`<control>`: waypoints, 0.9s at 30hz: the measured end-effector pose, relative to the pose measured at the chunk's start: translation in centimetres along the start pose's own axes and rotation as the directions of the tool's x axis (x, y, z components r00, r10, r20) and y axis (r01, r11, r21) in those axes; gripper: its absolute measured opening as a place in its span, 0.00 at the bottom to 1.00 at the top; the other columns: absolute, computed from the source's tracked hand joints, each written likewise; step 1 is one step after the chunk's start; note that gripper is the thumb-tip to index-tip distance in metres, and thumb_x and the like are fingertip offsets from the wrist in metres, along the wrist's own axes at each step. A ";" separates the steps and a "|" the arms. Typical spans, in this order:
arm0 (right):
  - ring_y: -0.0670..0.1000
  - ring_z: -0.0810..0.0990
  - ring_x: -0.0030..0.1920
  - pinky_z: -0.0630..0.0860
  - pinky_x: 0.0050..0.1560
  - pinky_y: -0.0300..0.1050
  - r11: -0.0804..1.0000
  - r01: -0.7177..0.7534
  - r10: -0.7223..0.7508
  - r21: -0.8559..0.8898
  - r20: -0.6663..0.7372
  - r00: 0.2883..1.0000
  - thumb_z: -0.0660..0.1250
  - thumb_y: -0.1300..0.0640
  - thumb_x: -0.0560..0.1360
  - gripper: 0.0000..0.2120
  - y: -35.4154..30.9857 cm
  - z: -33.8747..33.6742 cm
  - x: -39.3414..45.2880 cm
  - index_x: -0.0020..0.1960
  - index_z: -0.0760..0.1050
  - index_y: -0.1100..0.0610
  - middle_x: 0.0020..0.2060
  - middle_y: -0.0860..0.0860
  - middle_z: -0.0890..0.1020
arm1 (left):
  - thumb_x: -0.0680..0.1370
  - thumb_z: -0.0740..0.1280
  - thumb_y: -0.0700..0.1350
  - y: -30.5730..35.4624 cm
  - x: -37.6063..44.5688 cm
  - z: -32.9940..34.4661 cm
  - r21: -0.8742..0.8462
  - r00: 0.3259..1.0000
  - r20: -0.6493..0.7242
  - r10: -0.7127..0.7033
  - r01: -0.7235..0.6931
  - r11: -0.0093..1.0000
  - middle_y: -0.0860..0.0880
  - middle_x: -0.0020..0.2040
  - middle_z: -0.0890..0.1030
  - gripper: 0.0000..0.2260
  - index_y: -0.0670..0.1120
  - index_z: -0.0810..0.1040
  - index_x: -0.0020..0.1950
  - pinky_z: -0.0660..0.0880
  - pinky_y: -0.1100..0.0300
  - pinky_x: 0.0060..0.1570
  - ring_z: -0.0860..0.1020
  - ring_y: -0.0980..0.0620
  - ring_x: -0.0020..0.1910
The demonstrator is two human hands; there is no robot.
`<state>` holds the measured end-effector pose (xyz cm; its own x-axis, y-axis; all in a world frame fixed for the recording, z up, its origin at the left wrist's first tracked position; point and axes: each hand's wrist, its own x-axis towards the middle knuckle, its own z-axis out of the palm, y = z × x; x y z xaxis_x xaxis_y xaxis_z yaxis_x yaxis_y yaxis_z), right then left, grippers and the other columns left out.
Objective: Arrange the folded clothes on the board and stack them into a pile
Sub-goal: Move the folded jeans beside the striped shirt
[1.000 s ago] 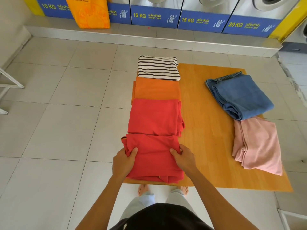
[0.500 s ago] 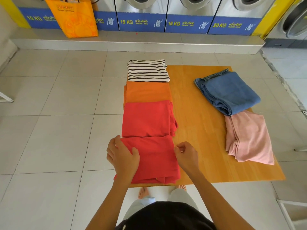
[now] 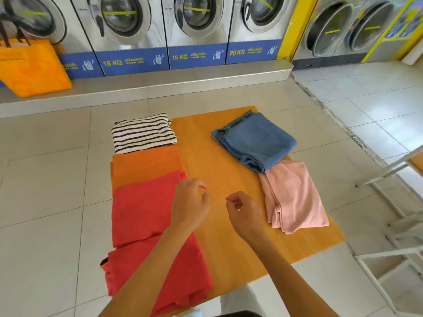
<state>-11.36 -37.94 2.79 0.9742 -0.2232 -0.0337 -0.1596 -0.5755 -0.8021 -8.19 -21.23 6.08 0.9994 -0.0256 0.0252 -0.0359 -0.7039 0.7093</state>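
A wooden board (image 3: 219, 156) lies on the tiled floor. Along its left edge runs a row of folded clothes: a striped top (image 3: 142, 132) at the far end, an orange piece (image 3: 146, 167), a red piece (image 3: 139, 209), and nearest me another red piece (image 3: 183, 277). On the right side a folded pair of blue jeans (image 3: 256, 140) overlaps a pink garment (image 3: 295, 197). My left hand (image 3: 191, 203) and my right hand (image 3: 245, 213) hover over the bare middle of the board, fingers loosely curled, holding nothing.
A row of washing machines (image 3: 196, 30) stands on a raised step behind the board. An orange bag (image 3: 32, 67) sits on that step at the left. White metal frames (image 3: 393, 266) stand at the right.
Both hands have let go of the nearest red piece and moved forward and right, over the board's middle. The camera has tilted up toward the machines.
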 end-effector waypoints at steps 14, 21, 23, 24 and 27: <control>0.59 0.77 0.58 0.74 0.49 0.45 0.946 -0.257 0.261 -0.199 -0.005 0.965 0.65 0.56 0.78 0.14 9.6 -10.7 22.7 0.63 0.75 0.58 0.57 0.58 0.78 | 0.79 0.63 0.45 6.2 21.5 11.5 0.217 0.935 0.336 -0.115 0.042 0.975 0.51 0.55 0.78 0.09 0.50 0.78 0.58 0.79 0.50 0.49 0.78 0.49 0.54; 0.64 0.78 0.51 0.78 0.56 0.56 0.851 -0.516 0.517 -0.098 -0.018 0.856 0.66 0.47 0.77 0.26 12.4 -9.9 28.7 0.72 0.62 0.51 0.58 0.60 0.69 | 0.78 0.65 0.50 7.2 32.7 16.3 0.357 0.947 0.284 -0.152 0.042 0.933 0.44 0.62 0.75 0.14 0.48 0.76 0.63 0.77 0.48 0.53 0.77 0.44 0.57; 0.62 0.78 0.50 0.78 0.52 0.52 0.842 -0.538 0.537 -0.026 -0.035 0.843 0.66 0.47 0.76 0.27 12.7 -9.6 28.8 0.71 0.61 0.49 0.58 0.58 0.67 | 0.77 0.66 0.55 7.1 35.1 17.6 0.398 0.955 0.244 -0.166 0.058 0.916 0.43 0.68 0.72 0.22 0.48 0.73 0.68 0.72 0.45 0.61 0.70 0.41 0.67; 0.61 0.77 0.51 0.78 0.51 0.52 0.842 -0.539 0.539 -0.001 -0.039 0.841 0.66 0.47 0.76 0.27 12.9 -9.4 28.7 0.71 0.60 0.48 0.58 0.57 0.68 | 0.76 0.67 0.60 7.0 36.1 18.2 0.413 0.950 0.252 -0.186 0.068 0.908 0.43 0.71 0.70 0.28 0.48 0.69 0.72 0.69 0.44 0.65 0.67 0.41 0.70; 0.56 0.78 0.50 0.80 0.48 0.52 0.856 -0.513 0.515 0.065 -0.017 0.857 0.65 0.47 0.77 0.26 13.5 -9.1 28.6 0.71 0.58 0.45 0.53 0.52 0.75 | 0.71 0.63 0.72 6.1 37.6 19.8 0.453 0.888 0.358 -0.290 0.106 0.885 0.45 0.76 0.61 0.41 0.53 0.57 0.79 0.61 0.42 0.72 0.60 0.41 0.76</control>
<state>12.87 -59.22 -3.57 0.7501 -0.5011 -0.4315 -0.6258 -0.3270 -0.7081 29.13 -40.55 -2.56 0.8972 -0.0726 -0.4356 0.0743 -0.9475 0.3110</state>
